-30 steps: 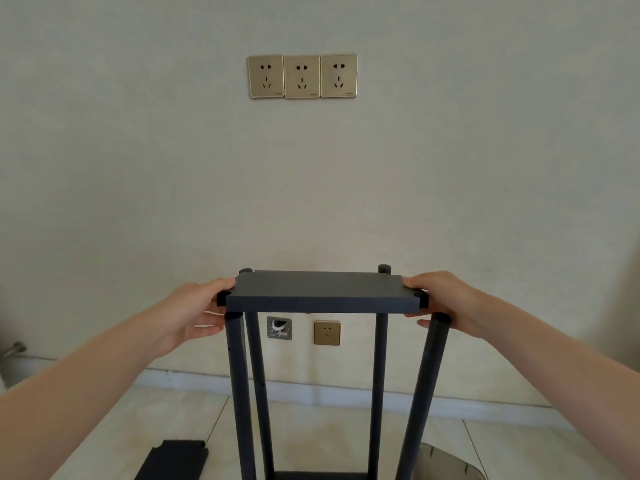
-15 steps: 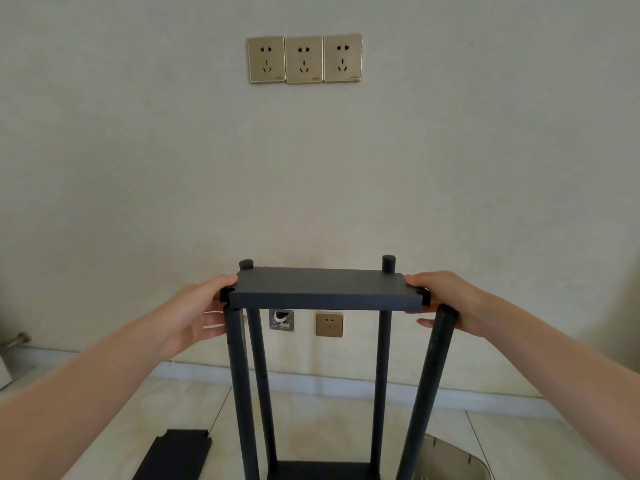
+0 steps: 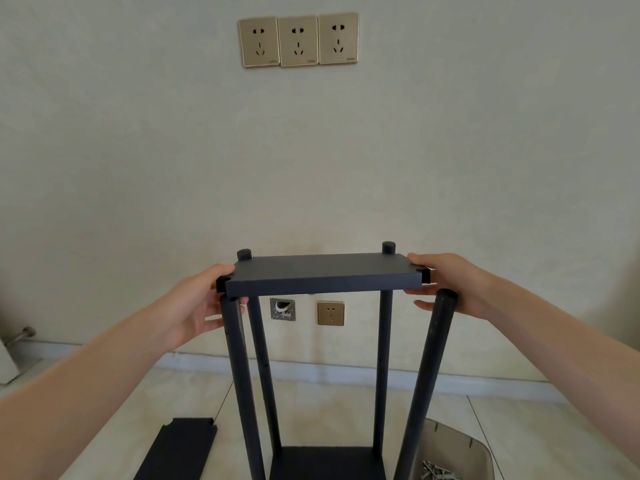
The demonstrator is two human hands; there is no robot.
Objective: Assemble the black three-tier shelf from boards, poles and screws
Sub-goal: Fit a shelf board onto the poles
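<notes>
- Four black poles stand up from the bottom board, and the second board sits among their tops.
- Left hand and right hand grasp its short ends, fingers curled under.
- Rear poles poke through; the near-right pole looks unseated.
- One spare board and the screws in a tray remain.
- Whether any screws are already fitted can't be made out.
</notes>
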